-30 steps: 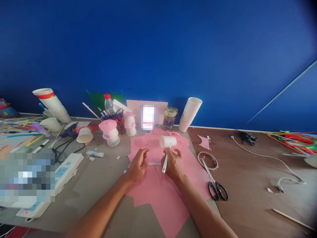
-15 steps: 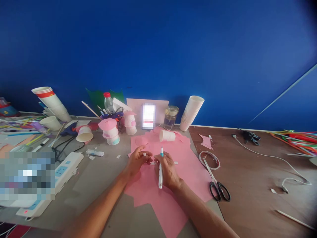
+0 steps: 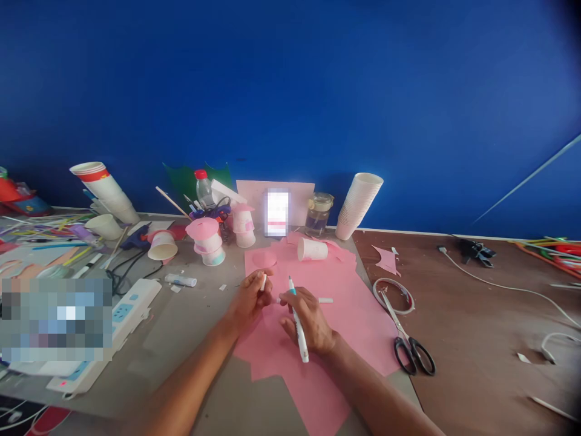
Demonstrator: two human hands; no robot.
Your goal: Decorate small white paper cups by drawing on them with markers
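Note:
My right hand [image 3: 311,318] holds a white marker [image 3: 300,335] with a teal band, its uncapped tip pointing up and away from me. Between the thumb and fingers of my left hand [image 3: 249,301] is a small white marker cap [image 3: 263,282]. Both hands hover just over a jagged-edged sheet of pink paper [image 3: 313,387]. Another slim white stick-like piece [image 3: 325,300] lies on the paper, partly hidden behind my right hand. A paper cup [image 3: 312,249] rests on its side at the far end of the sheet.
Scissors [image 3: 403,339] and a tape roll [image 3: 394,295] lie right of the paper. Behind stand a lit phone [image 3: 276,212], a glass jar [image 3: 319,213] and stacked cups [image 3: 358,206]. Pink-topped cup figures [image 3: 207,242], a glue gun [image 3: 136,236] and a power strip [image 3: 115,330] are at left.
My hands have moved a little apart. The marker's rear end has swung to the right, and the cap in my left hand shows more upright. The whole view has shifted slightly.

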